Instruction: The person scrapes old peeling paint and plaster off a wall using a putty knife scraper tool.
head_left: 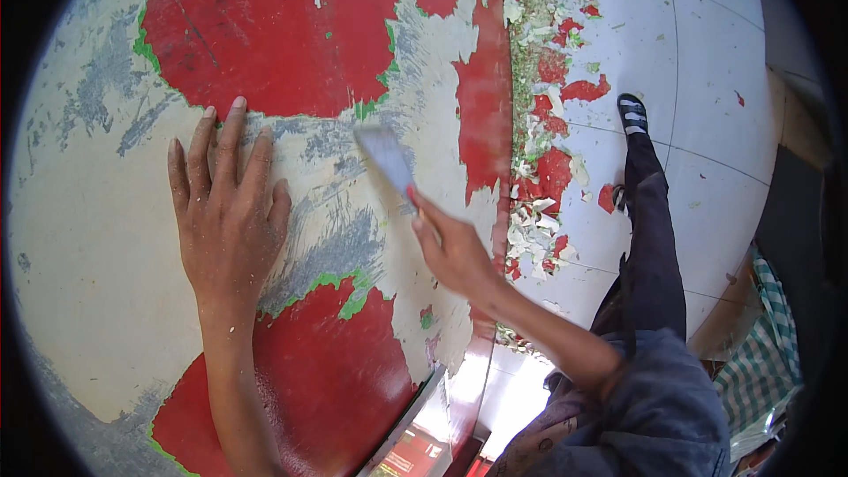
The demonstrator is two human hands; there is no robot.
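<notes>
My right hand grips the handle of a paint scraper, its wide pale blade slanting up and left, slightly blurred. The blade's edge lies on the wall just below the upper patch of red paint, beside a thin green fringe. My left hand rests with fingers spread on the bared cream and grey surface, its fingertips at the lower rim of that red patch. Below my hands is another red patch with a green ragged edge.
Red, cream and green paint flakes litter the white tiled floor along the wall's foot. My leg in dark trousers and a sandal stands there. A green-and-white checked cloth is at the right; a glossy red-and-white thing sits low.
</notes>
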